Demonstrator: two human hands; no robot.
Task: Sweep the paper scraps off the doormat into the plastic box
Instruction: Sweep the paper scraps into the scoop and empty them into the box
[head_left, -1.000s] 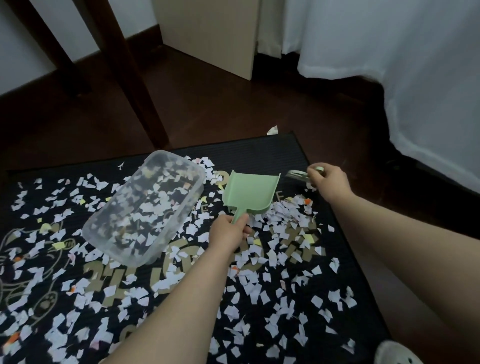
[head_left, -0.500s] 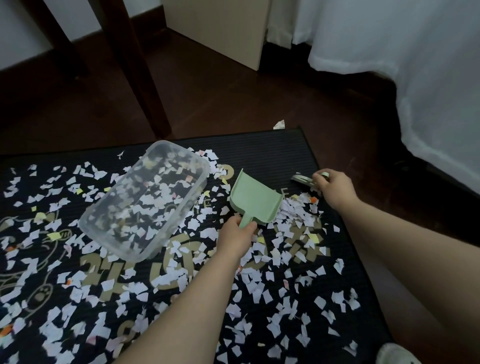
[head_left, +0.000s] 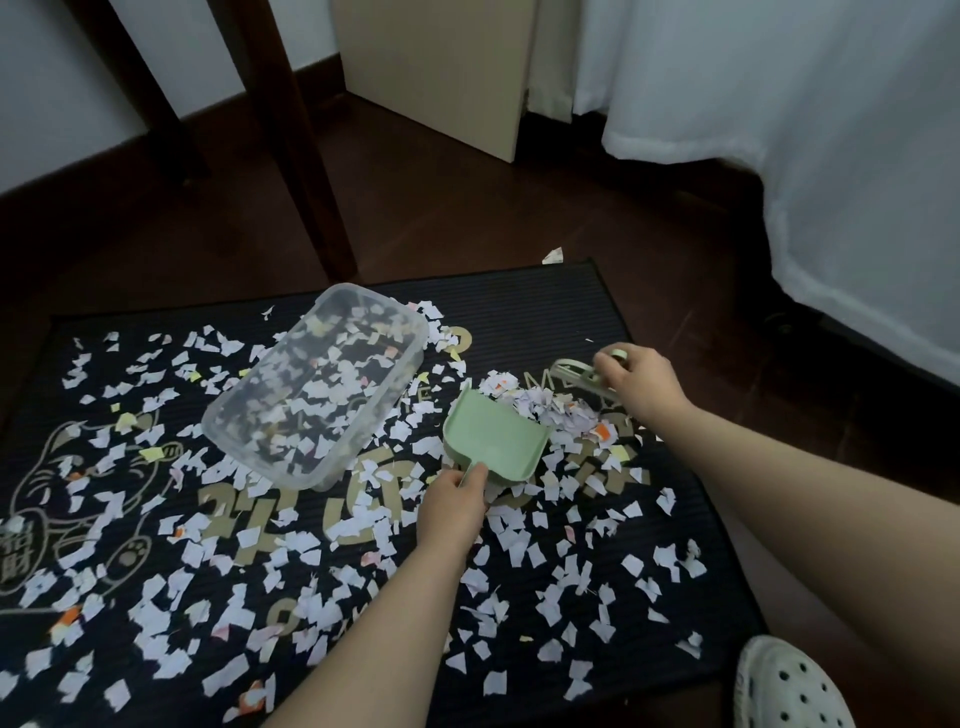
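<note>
A black doormat (head_left: 545, 306) with gold print lies on the floor, strewn with white paper scraps (head_left: 291, 561). A clear plastic box (head_left: 317, 382) sits on its upper middle. My left hand (head_left: 454, 506) grips the handle of a green dustpan (head_left: 493, 439), whose mouth faces a heap of scraps (head_left: 540, 405) to its right. My right hand (head_left: 641, 382) holds a small pale green brush (head_left: 574, 374) at the far side of that heap, near the mat's right edge.
Dark wooden table legs (head_left: 291, 135) stand behind the mat. A beige board (head_left: 441, 67) leans at the back and a white curtain (head_left: 779, 114) hangs on the right. One scrap (head_left: 553, 255) lies on the dark floor. A white clog (head_left: 789, 686) shows at bottom right.
The dustpan has turned and tipped down so its mouth meets the scraps on the right. The brush has pushed scraps into a tighter heap against the pan.
</note>
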